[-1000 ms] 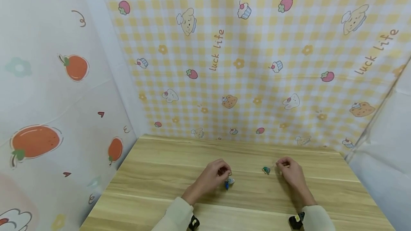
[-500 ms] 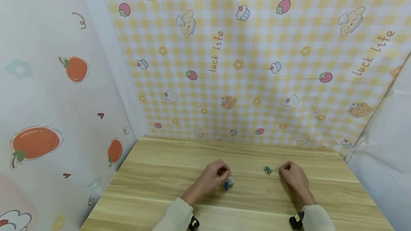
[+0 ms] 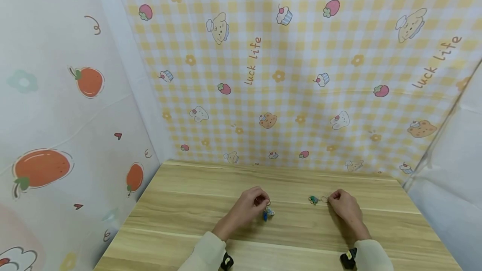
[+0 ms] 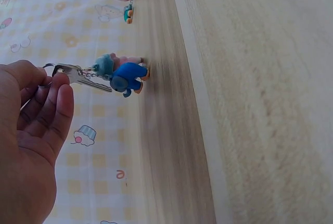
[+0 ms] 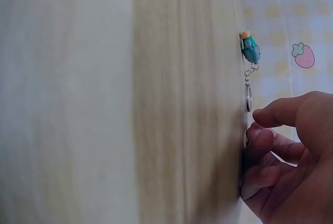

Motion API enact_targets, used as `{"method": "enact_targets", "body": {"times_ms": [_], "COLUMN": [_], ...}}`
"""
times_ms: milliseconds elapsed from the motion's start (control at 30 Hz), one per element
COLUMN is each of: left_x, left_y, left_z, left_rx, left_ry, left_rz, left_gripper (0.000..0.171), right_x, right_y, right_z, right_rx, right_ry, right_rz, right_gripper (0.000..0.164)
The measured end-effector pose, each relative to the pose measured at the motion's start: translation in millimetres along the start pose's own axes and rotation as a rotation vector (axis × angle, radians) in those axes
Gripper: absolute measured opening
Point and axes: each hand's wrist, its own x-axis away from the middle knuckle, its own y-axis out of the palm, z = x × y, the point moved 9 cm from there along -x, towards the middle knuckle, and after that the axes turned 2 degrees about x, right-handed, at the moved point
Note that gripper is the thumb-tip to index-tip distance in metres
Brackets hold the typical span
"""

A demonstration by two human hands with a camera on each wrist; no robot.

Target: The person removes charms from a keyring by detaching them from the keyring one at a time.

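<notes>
In the head view my left hand (image 3: 253,202) pinches a key ring just above the table. A metal key (image 4: 80,75) hangs from it, along with a blue figure charm (image 4: 130,75) and a pale teal and pink figure charm (image 4: 105,63). My right hand (image 3: 345,208) rests low by the tabletop, fingers loosely bent. Beside its fingertips lies a green figure keychain (image 3: 314,200), its metal ring (image 5: 248,98) towards the hand. In the right wrist view a small gap shows between ring and fingertips.
The wooden table (image 3: 188,204) ends at a yellow checked cloth (image 3: 241,62) at the back. A white cloth (image 3: 56,108) with fruit prints hangs on the left. Black wrist straps (image 3: 348,258) sit at the sleeves.
My right hand has drawn slightly right and towards me, and the green keychain's ring has come down flat on the table, free of the fingertips. The left hand has barely moved.
</notes>
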Motion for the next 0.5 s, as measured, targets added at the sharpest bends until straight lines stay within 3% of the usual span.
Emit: {"method": "enact_targets", "body": {"times_ms": [300, 500], "left_x": [-0.7, -1.2], "left_y": [0.6, 0.9], "left_z": [0.6, 1.5], "left_rx": [0.000, -0.008], "left_ry": [0.017, 0.018], "left_rz": [-0.006, -0.008], "left_gripper": [0.006, 0.006], "right_x": [-1, 1], "right_y": [0, -2], "right_z": [-4, -22], "right_rx": [0.004, -0.024], "right_ry": [-0.006, -0.062], "right_rz": [0.000, 0.024], "right_gripper": [0.022, 0.021]}}
